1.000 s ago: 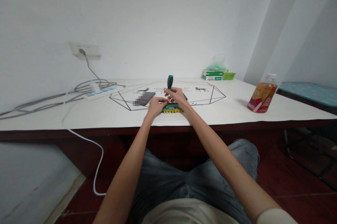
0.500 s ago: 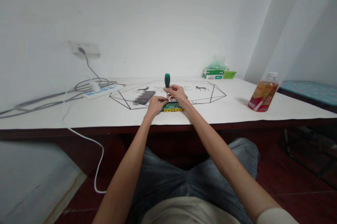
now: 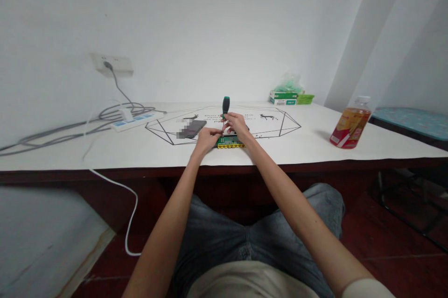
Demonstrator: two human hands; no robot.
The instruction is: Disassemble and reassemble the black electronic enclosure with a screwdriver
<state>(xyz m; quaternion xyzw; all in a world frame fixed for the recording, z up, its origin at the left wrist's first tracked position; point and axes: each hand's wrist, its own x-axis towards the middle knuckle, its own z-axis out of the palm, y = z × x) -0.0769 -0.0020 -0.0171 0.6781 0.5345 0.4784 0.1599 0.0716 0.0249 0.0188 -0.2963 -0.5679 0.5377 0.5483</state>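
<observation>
A green circuit board [image 3: 230, 142] with a row of yellow connectors along its front edge lies on the white table [image 3: 105, 151]. My right hand [image 3: 236, 124] is closed round a green-handled screwdriver [image 3: 226, 105], held upright with its tip down on the board. My left hand [image 3: 207, 138] rests at the board's left end, fingers curled against it and pinching near the screwdriver's tip. What the left fingers hold is too small to make out.
A dark phone [image 3: 192, 128] lies just left of the board. A power strip [image 3: 135, 122] with grey cables sits at the back left. A juice bottle [image 3: 350, 123] stands on the right, and green-and-white boxes [image 3: 289, 97] at the back.
The screwdriver's handle tilted slightly left, then came back to the right. Both hands stay on the board.
</observation>
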